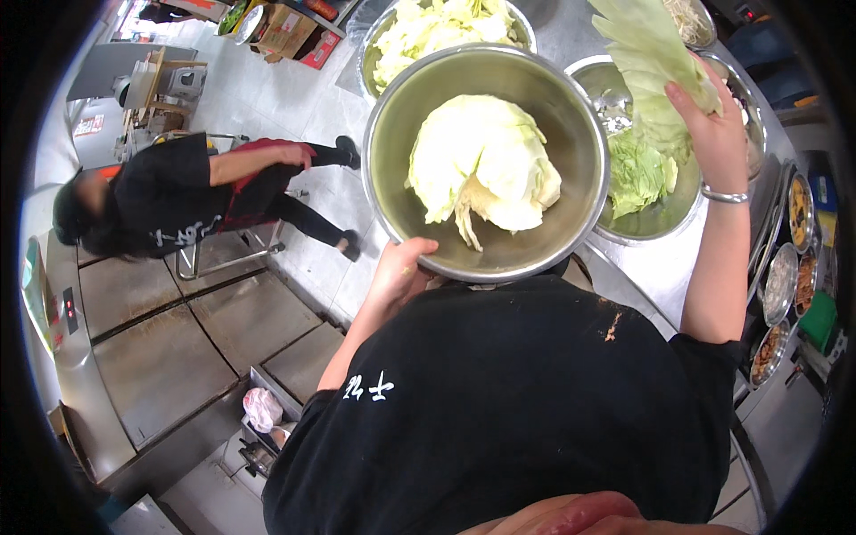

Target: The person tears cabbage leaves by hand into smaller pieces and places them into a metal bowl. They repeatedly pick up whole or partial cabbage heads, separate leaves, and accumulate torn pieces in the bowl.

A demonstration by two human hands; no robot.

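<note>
My left hand grips the near left rim of a large steel bowl, its thumb over the edge and its other fingers hidden below. In that bowl sits a pale, partly peeled cabbage head with a loose torn piece at its near side. On the right, my right hand is closed on a large light-green cabbage leaf, raised over a second steel bowl. Greener leaf pieces lie in this second bowl, and the raised leaf hides part of it.
Beyond the held bowl stands another bowl of torn cabbage. Small bowls of ingredients line the right side. At left, a person in black is near a metal cart and flat steel counter panels. Cardboard boxes sit at the far left.
</note>
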